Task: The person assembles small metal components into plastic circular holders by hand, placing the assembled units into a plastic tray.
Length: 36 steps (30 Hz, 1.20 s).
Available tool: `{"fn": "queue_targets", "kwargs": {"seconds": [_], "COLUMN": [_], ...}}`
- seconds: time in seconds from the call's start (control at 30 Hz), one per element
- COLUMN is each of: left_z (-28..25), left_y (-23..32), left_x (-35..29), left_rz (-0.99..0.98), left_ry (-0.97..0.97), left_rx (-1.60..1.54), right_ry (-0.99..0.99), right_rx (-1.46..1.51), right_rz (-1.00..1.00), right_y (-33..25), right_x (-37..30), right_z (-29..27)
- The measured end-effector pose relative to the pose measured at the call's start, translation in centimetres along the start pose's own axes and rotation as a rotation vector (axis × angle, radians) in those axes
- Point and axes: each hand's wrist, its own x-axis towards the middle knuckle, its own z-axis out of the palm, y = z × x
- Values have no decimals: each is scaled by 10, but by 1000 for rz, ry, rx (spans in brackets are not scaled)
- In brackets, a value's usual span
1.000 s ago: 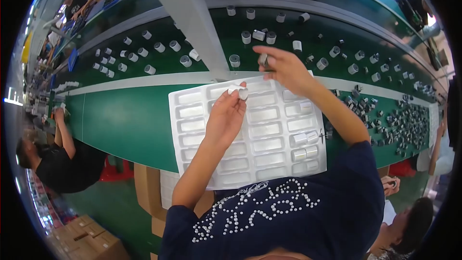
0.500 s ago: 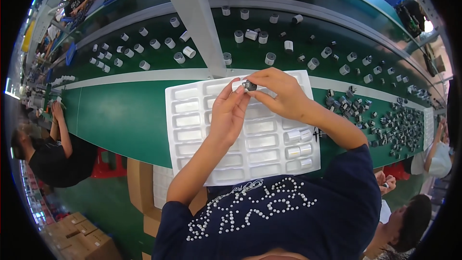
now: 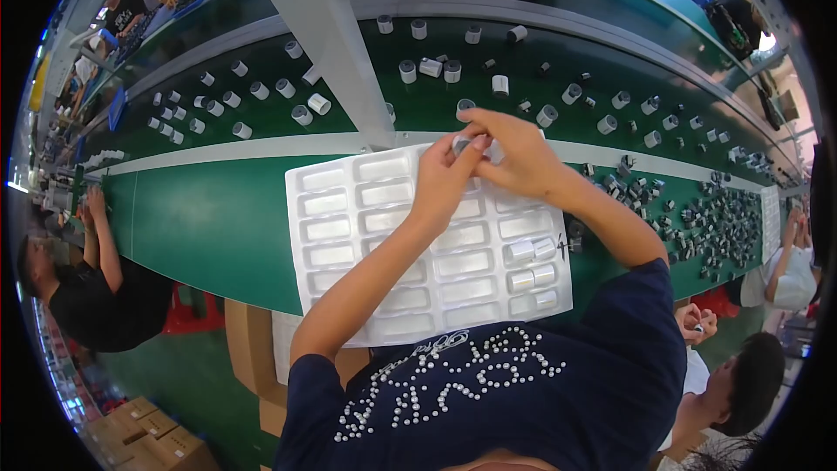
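Note:
My left hand (image 3: 438,176) and my right hand (image 3: 521,157) meet above the upper part of a white plastic tray (image 3: 427,209). Between their fingertips is a small white cylinder with a grey end (image 3: 460,145), mostly covered by the fingers. Thumb and fingers of the left hand pinch it from the left. The right thumb presses at its side while the right index finger arches over it. In the tray's rightmost column, white cylinders (image 3: 520,280) lie on their sides in the lower compartments; other visible compartments hold nothing.
Loose small dark metal parts (image 3: 711,218) are heaped on the green table (image 3: 200,218) at right. Many white cylinders (image 3: 547,116) stand on the green strip beyond the metal rail. A grey post (image 3: 336,61) rises behind the tray. Co-workers sit at left (image 3: 105,288) and right (image 3: 732,384).
The cylinder has turned in my fingers, and its grey end now faces more upward. My right hand has closed further over it. The whole view has shifted slightly.

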Motion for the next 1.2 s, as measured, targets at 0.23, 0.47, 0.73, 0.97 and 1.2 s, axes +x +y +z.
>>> {"fn": "queue_targets", "kwargs": {"seconds": [0.23,0.47,0.73,0.97,1.2], "left_z": [38,37,50,39,10], "left_y": [-27,-46,-41,-35,-13], "left_x": [-33,-45,-69,-72,-58], "left_rz": [702,675,750,576,-326], "left_ry": [-509,-597,-601,-692,-203], "left_rx": [1132,1299,1290,1187,27], "right_ry": [327,229,-392,-452,-10], "right_rx": [-539,-755,-298,-115,1034], "right_rz": [361,332,-177,-33,426], "right_y": [215,244,183,202,175], "right_x": [26,55,127,133,84], "right_z": [-92,-81,-8,7,-19]}}
